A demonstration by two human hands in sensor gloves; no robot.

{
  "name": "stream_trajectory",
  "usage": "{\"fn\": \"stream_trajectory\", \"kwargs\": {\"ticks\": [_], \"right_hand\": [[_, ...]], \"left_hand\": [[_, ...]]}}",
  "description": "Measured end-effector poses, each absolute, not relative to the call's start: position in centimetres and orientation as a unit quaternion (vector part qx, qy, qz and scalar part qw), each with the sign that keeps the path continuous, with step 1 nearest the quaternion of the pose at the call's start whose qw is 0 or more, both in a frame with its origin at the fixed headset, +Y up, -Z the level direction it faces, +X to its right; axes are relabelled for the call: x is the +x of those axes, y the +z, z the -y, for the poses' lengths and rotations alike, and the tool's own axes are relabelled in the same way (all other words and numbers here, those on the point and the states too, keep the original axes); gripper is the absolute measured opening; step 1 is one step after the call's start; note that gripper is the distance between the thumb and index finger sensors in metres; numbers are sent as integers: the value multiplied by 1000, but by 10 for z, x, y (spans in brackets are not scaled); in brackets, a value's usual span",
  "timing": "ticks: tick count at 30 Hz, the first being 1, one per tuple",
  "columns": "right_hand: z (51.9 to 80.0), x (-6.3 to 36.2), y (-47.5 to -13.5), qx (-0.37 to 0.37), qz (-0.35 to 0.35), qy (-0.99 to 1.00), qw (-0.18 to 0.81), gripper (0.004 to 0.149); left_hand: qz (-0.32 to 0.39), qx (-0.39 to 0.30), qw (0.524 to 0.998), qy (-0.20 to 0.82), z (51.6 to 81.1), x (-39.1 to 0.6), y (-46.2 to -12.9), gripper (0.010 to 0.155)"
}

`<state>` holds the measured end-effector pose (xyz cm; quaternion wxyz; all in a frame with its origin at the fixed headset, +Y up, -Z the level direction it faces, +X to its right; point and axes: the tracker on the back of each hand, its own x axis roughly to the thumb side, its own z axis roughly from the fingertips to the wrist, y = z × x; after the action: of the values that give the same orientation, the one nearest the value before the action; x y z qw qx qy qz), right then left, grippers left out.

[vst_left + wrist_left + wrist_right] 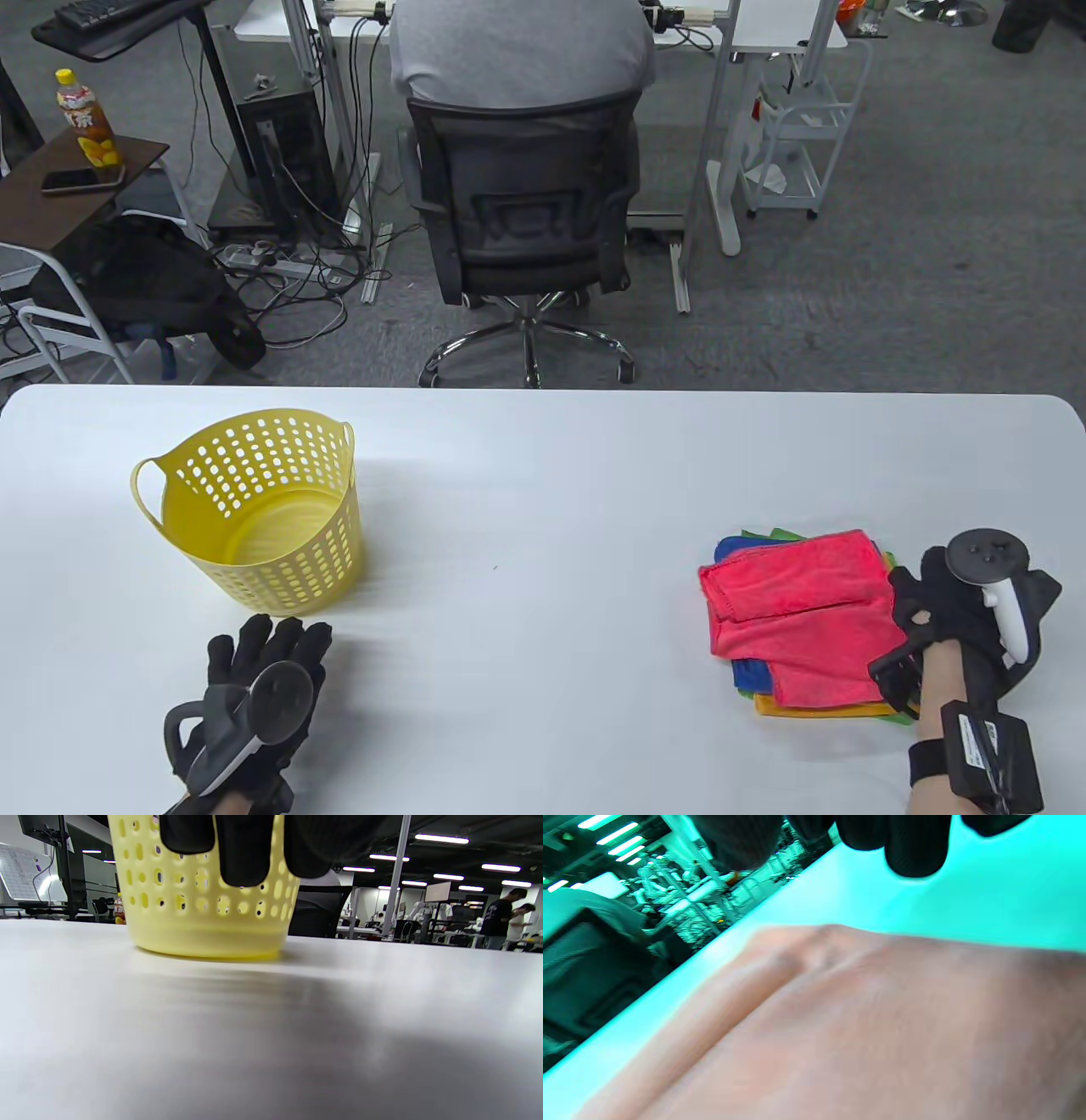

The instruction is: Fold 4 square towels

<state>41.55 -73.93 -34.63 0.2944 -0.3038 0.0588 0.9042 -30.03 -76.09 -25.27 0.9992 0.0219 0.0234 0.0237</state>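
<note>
A pile of square towels lies on the white table (pixel 543 509) at the right. A red towel (pixel 797 611) is on top, partly folded over itself, with blue (pixel 750 672), green (pixel 785 535) and orange (pixel 814 708) towels showing under it. My right hand (pixel 912 604) is at the pile's right edge with its fingers by the red towel. In the right wrist view its fingertips (pixel 912 853) hang apart over the blurred red towel (pixel 865 1018) and hold nothing. My left hand (pixel 271 638) lies flat with fingers spread, just in front of the yellow basket, holding nothing.
The yellow perforated basket (pixel 288 586) stands upright and empty at the table's left; it also shows in the left wrist view (pixel 203 929) behind my fingers (pixel 244 853). Beyond the table's far edge a person sits in a black office chair (pixel 522 221).
</note>
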Motion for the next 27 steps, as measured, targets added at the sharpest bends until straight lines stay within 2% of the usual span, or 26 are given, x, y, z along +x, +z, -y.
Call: {"fn": "stream_trajectory", "kwargs": {"ticks": [2, 5, 9, 14, 17, 20, 23, 26, 27], "right_hand": [[745, 420, -342, -295, -39, 897, 328, 72], [732, 411, -333, -242, -22, 898, 367, 74], [702, 373, -319, -148, -1, 924, 353, 67], [694, 297, -301, -44, -32, 959, 278, 75], [698, 258, -291, -1, -55, 965, 255, 86], [706, 230, -284, 22, -61, 970, 233, 96], [729, 224, -289, 23, -53, 979, 195, 104], [751, 228, -293, 10, -48, 985, 167, 106], [759, 230, -294, 9, -39, 986, 160, 105]], "left_hand": [[-26, 24, 999, 10, 762, -298, -253, 55], [-25, 25, 999, -2, 759, -292, -254, 59], [-13, 36, 999, -1, 745, -279, -253, 62], [4, 55, 998, 16, 713, -255, -246, 65], [18, 43, 997, 60, 700, -243, -239, 72], [28, 35, 991, 127, 702, -240, -229, 78], [26, 25, 989, 141, 720, -246, -226, 81], [7, 34, 995, 96, 741, -259, -232, 83], [1, 18, 997, 75, 748, -264, -238, 83]]}}
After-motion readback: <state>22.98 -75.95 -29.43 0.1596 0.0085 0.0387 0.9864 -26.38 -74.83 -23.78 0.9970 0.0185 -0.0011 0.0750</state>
